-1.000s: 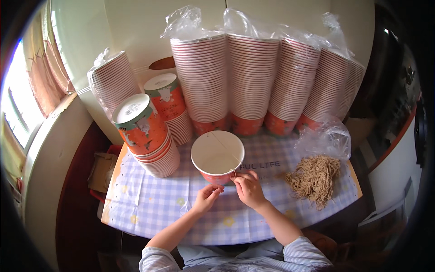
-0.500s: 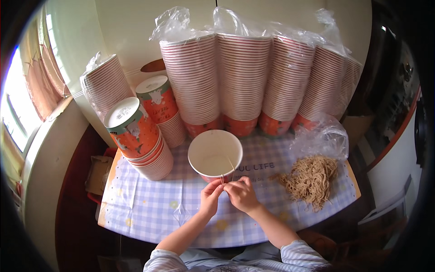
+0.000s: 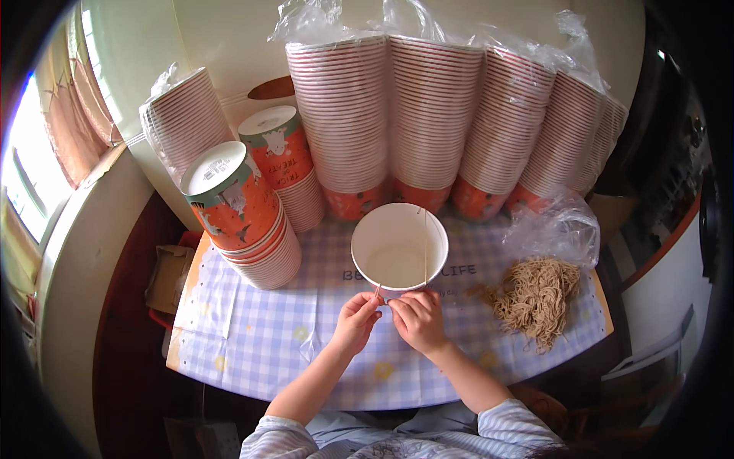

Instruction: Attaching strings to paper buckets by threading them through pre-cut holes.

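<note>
Near the frame's centre, a paper bucket (image 3: pixel 375 239) has string (image 3: pixel 426 246) across its mouth; the left hand (image 3: pixel 357 321) pinches string (whether the right hand (image 3: pixel 419 317) grips any, I cannot tell).

- Apparently a home: peach curtains (image 3: pixel 73 122) hang by a bright window (image 3: pixel 24 183).
- A flowered gingham cloth (image 3: pixel 264 352) dresses the desk (image 3: pixel 181 325).
- Bagged stacks of paper tubs (image 3: pixel 336 115) lend a workroom air.

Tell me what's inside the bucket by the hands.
Inside the bucket, its pale bottom shows; a thin cord crosses the opening. The near side covers its own inner wall.
</note>
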Tool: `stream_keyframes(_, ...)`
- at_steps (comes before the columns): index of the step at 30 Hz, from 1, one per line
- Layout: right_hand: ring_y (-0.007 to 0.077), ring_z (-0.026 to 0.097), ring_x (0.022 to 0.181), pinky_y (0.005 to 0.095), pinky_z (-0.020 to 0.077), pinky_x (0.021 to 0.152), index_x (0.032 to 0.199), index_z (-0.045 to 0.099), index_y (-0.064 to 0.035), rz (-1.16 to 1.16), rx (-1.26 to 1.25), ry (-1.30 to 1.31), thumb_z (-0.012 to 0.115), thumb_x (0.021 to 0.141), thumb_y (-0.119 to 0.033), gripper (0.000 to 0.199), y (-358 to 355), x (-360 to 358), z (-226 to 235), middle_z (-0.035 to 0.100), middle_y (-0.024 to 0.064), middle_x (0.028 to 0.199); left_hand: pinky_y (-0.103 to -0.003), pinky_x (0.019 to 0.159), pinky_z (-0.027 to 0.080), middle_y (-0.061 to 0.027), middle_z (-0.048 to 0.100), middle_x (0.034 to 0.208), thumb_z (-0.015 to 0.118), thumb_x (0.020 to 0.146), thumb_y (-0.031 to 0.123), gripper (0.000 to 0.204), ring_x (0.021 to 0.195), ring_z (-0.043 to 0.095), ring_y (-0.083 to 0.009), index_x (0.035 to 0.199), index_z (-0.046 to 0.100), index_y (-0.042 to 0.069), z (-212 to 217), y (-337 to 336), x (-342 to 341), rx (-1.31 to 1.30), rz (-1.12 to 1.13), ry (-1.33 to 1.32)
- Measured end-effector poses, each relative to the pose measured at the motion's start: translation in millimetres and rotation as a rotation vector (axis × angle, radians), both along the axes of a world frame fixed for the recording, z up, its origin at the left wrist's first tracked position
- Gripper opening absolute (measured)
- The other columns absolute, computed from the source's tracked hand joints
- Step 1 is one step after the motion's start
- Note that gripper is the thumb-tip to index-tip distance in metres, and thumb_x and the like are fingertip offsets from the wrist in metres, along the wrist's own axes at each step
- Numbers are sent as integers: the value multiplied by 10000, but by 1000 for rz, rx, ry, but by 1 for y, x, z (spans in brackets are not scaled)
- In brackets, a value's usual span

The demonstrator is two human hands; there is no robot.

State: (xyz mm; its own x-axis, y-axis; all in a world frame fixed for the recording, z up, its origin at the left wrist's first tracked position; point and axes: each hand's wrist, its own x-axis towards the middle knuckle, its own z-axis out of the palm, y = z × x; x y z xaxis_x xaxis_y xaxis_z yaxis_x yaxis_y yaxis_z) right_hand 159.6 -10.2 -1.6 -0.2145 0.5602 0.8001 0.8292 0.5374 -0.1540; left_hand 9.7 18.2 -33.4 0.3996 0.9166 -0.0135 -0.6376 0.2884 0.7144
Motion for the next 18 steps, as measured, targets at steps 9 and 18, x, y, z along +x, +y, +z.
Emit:
stream_keyframes(9, 164, 563, 755, 331, 381, 730, 841, 572, -98, 39, -8, 96, 666, 680, -37, 196, -1, 1, -2, 593, -3, 791, -200, 683, 423, 2, 599, 895, 586, 834, 76, 132, 797, 534, -74, 964, 572, 69, 1, -8, 8, -20, -26, 52)
stream_keyframes(18, 150, 539, 751, 342, 370, 732, 821, 519, -115, 44, -4, 54, 673, 678, -53, 220, -2, 1, -6, 567, -13, 787, -207, 671, 416, -4, 595, 849, 595, 825, 68, 86, 733, 501, -74, 908, 581, 53, -4, -9, 10, -12, -3, 49)
